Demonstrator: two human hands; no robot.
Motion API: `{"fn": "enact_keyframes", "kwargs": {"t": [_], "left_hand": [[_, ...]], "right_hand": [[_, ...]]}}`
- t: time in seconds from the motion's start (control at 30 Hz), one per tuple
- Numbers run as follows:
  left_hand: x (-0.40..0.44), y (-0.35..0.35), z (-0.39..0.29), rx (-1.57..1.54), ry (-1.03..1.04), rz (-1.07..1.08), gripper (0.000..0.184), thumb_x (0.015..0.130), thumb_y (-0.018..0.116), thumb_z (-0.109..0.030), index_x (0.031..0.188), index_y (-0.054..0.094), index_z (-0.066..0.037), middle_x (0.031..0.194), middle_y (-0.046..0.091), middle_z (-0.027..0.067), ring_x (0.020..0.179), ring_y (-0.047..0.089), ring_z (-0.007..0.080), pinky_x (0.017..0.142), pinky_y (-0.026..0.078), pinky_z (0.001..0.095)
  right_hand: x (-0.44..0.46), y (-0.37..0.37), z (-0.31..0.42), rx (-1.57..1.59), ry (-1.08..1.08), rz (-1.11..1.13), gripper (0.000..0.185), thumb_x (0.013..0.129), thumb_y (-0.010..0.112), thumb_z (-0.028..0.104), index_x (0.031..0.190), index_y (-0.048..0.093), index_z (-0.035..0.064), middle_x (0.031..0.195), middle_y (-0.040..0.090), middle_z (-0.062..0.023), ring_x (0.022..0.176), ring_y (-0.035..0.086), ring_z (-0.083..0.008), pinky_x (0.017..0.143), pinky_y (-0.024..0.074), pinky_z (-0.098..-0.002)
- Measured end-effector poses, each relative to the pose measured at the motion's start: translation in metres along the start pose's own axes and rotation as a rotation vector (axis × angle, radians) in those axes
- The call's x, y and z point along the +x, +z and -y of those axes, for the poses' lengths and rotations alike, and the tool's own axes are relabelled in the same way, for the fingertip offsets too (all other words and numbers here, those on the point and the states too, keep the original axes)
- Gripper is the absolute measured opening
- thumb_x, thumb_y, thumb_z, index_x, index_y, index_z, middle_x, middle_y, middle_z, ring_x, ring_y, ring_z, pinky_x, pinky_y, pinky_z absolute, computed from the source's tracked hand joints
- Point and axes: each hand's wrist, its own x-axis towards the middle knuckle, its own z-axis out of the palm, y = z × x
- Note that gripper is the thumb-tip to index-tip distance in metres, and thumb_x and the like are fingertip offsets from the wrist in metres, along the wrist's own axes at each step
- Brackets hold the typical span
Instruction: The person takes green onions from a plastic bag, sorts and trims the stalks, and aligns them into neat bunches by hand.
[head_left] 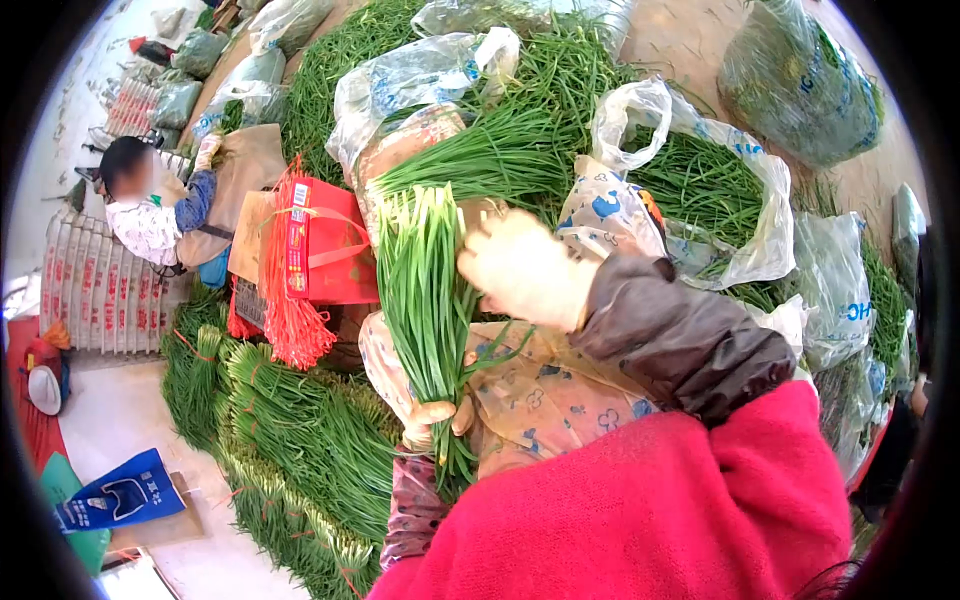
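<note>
A bundle of green stalks (425, 290) stands upright in front of me, its pale cut ends at the top. Gloved, my left hand (435, 418) is wrapped round its lower, leafy part. Beside the upper right of the bundle is my right hand (525, 265), also gloved; its fingers are blurred and look spread, with nothing visible between them. Loose stalks (490, 155) lie just beyond the bundle. To its left is a red box (335, 240) with red ties (300, 330) hanging over its side. A patterned apron (550, 390) covers my lap.
Tied bundles (300, 410) are piled at lower left. Open plastic bags of greens (700, 190) stand at right, with a full bag (800, 90) farther back. Another person (150, 205) sits at upper left beside stacked crates (100, 285). A blue bag (130, 495) lies at lower left.
</note>
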Motion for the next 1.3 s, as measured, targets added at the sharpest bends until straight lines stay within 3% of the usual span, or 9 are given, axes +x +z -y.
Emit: {"fn": "enact_keyframes", "kwargs": {"t": [0.2, 0.47, 0.57, 0.7, 0.83, 0.97, 1.03, 1.2, 1.3], "left_hand": [[0.003, -0.020, -0.001, -0.099, 0.006, 0.104, 0.044, 0.081, 0.066, -0.016, 0.114, 0.049, 0.007, 0.063, 0.053, 0.0071, 0.046, 0.044, 0.0137, 0.044, 0.038, 0.0261], [0.012, -0.014, 0.003, -0.160, 0.393, 0.115, 0.093, 0.077, 0.060, -0.003, 0.151, 0.003, -0.007, 0.097, 0.058, 0.0162, 0.043, 0.047, 0.0135, 0.043, 0.037, 0.0267], [0.002, -0.031, 0.000, 0.007, 0.505, -0.089, 0.092, 0.064, 0.072, -0.005, 0.142, 0.025, 0.002, 0.116, 0.055, 0.0246, 0.049, 0.055, 0.0192, 0.041, 0.043, 0.0297], [0.042, -0.041, -0.011, 0.023, 0.564, 0.406, 0.095, 0.063, 0.071, -0.005, 0.144, 0.021, 0.001, 0.125, 0.049, 0.0274, 0.049, 0.054, 0.0207, 0.042, 0.043, 0.0305], [0.046, -0.050, -0.001, -0.105, 0.546, -0.015, 0.030, 0.090, 0.049, -0.026, 0.111, 0.053, -0.004, 0.074, 0.050, 0.0034, 0.059, 0.044, 0.0168, 0.054, 0.037, 0.0294], [0.029, -0.026, -0.032, -0.083, 0.361, 0.362, 0.075, 0.076, 0.066, -0.013, 0.141, 0.030, 0.000, 0.124, 0.051, 0.0204, 0.078, 0.058, 0.0276, 0.062, 0.046, 0.0364], [0.008, 0.007, -0.037, 0.230, 0.586, -0.117, 0.082, 0.069, 0.072, -0.007, 0.141, 0.032, 0.000, 0.125, 0.055, 0.0215, 0.057, 0.055, 0.0199, 0.042, 0.040, 0.0268], [0.008, 0.005, -0.033, 0.358, 0.592, 0.033, 0.074, 0.073, 0.066, 0.009, 0.139, 0.036, -0.001, 0.125, 0.056, 0.0170, 0.063, 0.057, 0.0180, 0.049, 0.046, 0.0289], [0.001, 0.020, -0.028, 0.389, 0.551, -0.076, 0.064, 0.074, 0.066, 0.011, 0.132, 0.044, 0.000, 0.108, 0.062, 0.0121, 0.062, 0.057, 0.0164, 0.052, 0.047, 0.0294]], "right_hand": [[-0.004, 0.029, 0.033, 0.124, 0.018, 0.694, 0.013, 0.068, 0.070, 0.014, 0.079, 0.073, 0.0079, 0.079, 0.071, -0.0089, 0.070, 0.070, -0.0265, 0.055, 0.0550, -0.0400], [-0.035, -0.019, 0.031, 0.051, -0.015, 0.409, 0.020, 0.071, 0.065, 0.015, 0.087, 0.061, 0.0031, 0.073, 0.064, -0.0108, 0.069, 0.067, -0.0256, 0.056, 0.0514, -0.0376], [-0.031, -0.126, 0.041, 0.069, -0.036, 0.069, 0.025, 0.077, 0.064, 0.026, 0.093, 0.058, 0.0072, 0.082, 0.062, -0.0069, 0.064, 0.063, -0.0199, 0.052, 0.0481, -0.0285], [-0.022, -0.194, 0.075, 0.192, -0.320, -0.037, 0.030, 0.079, 0.063, 0.025, 0.101, 0.058, 0.0058, 0.085, 0.063, -0.0080, 0.066, 0.062, -0.0203, 0.056, 0.0486, -0.0298], [-0.015, -0.185, 0.091, 0.174, -0.502, -0.102, 0.031, 0.082, 0.061, 0.024, 0.105, 0.058, 0.0034, 0.087, 0.064, -0.0100, 0.072, 0.063, -0.0215, 0.062, 0.0499, -0.0316], [-0.020, -0.186, 0.094, 0.212, -0.561, -0.179, 0.031, 0.085, 0.060, 0.022, 0.109, 0.057, 0.0010, 0.090, 0.065, -0.0119, 0.077, 0.064, -0.0227, 0.067, 0.0512, -0.0334], [-0.035, -0.192, 0.083, 0.277, -0.498, -0.293, 0.032, 0.086, 0.059, 0.021, 0.110, 0.057, -0.0002, 0.091, 0.065, -0.0129, 0.080, 0.065, -0.0233, 0.070, 0.0518, -0.0343], [-0.065, -0.150, 0.023, 1.289, 0.435, -0.659, 0.033, 0.090, 0.057, 0.018, 0.115, 0.057, -0.0033, 0.094, 0.066, -0.0154, 0.087, 0.066, -0.0249, 0.077, 0.0534, -0.0366], [-0.020, -0.017, -0.040, 1.876, 0.529, -0.463, 0.048, 0.098, 0.051, 0.037, 0.129, 0.048, 0.0004, 0.119, 0.057, -0.0124, 0.108, 0.058, -0.0258, 0.089, 0.0485, -0.0356]]}}
